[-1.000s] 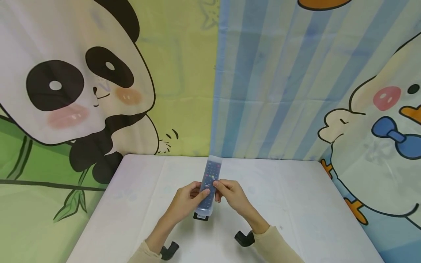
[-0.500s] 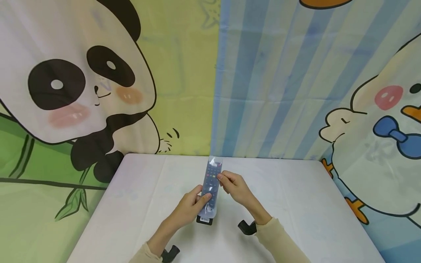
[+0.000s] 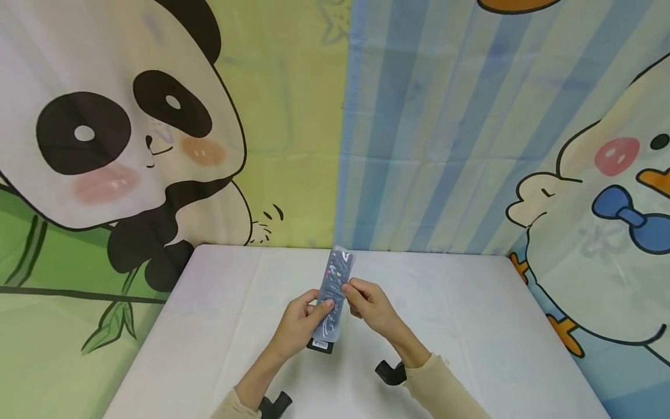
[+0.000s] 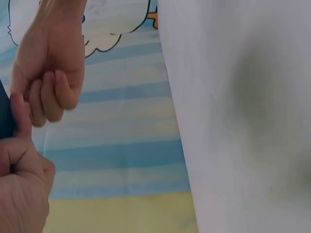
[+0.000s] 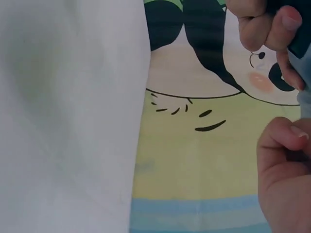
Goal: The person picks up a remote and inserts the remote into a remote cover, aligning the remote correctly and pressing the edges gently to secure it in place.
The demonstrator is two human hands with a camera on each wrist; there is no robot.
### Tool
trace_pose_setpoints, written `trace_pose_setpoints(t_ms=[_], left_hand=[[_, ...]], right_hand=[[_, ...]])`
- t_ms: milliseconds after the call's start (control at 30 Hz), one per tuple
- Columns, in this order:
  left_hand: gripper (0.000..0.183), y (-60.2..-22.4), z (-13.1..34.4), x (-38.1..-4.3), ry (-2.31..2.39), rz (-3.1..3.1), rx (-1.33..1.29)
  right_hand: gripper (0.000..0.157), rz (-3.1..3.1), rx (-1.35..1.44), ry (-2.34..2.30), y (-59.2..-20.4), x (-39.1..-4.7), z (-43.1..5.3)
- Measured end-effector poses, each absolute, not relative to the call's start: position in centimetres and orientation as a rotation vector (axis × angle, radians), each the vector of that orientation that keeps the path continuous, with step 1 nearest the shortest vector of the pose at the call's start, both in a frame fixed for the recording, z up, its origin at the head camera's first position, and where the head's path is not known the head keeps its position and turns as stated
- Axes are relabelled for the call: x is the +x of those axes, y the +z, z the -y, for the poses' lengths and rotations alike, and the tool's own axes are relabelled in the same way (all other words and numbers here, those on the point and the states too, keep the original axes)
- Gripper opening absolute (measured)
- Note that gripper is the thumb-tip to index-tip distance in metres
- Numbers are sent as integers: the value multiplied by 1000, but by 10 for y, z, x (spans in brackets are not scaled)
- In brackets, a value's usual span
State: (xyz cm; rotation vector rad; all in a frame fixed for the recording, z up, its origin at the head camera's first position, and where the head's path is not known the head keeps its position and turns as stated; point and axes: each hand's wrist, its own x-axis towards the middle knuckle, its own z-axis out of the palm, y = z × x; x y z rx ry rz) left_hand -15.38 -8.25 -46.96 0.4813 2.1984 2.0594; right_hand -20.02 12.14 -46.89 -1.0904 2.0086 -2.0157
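A remote control with small coloured buttons lies inside a translucent plastic sleeve (image 3: 328, 317), held above the table in the head view. Its black end (image 3: 320, 346), with a white label, sticks out at the bottom. My left hand (image 3: 298, 323) grips the lower left side, thumb across the front. At the right edge, my right hand (image 3: 374, 308) pinches the sleeve between thumb and curled fingers, and the plastic looks creased. The left wrist view shows my right hand (image 4: 51, 73) with curled fingers. In the right wrist view, the sleeve (image 5: 302, 68) is partly cut off by the frame.
A white-covered table (image 3: 471, 326) spreads beneath both hands. Printed cloth walls with a panda (image 3: 209, 215) and a white bird (image 3: 586, 279) stand behind and at the sides. Black wrist mounts (image 3: 391, 373) hang beside the forearms.
My right hand moved up the sleeve's right edge, then slightly back down and left. The sleeve tilted a little and its front became more creased. My left hand kept its grip.
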Motion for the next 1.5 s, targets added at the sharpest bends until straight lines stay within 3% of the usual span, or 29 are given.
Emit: trace_pose_setpoints(t_ms=[200,400,567,733,900,1067,1267,1500], left_hand=[[34,-466,92,-154,1924,-2216,597],[35,-465,95,-155,1807,-2200,640],[36,-465,93,-159,1768,-2200,681],[26,-456,92,-169,1700,-2419,752],[34,-447,88,-187,1676,-2557,784],[36,-455,82,-202,1742,-2417,814],[33,-468,79,-208,1858,-2272,693],[33,-476,78,-208,1954,-2173,757]], right_hand=[[34,-1676,-902,-2005,-470,-204,-129],[21,-1574,-893,-1889,-475,-210,-138],[24,-1578,-899,-2056,-475,-206,-131],[28,-1528,-800,-2206,-471,-198,-127],[25,-1567,-730,-2184,-472,-200,-126],[27,-1691,-587,-2226,-475,-201,-117],[43,-2013,-421,-2226,-475,-203,-103],[40,-2016,-294,-2335,-476,-207,-94]])
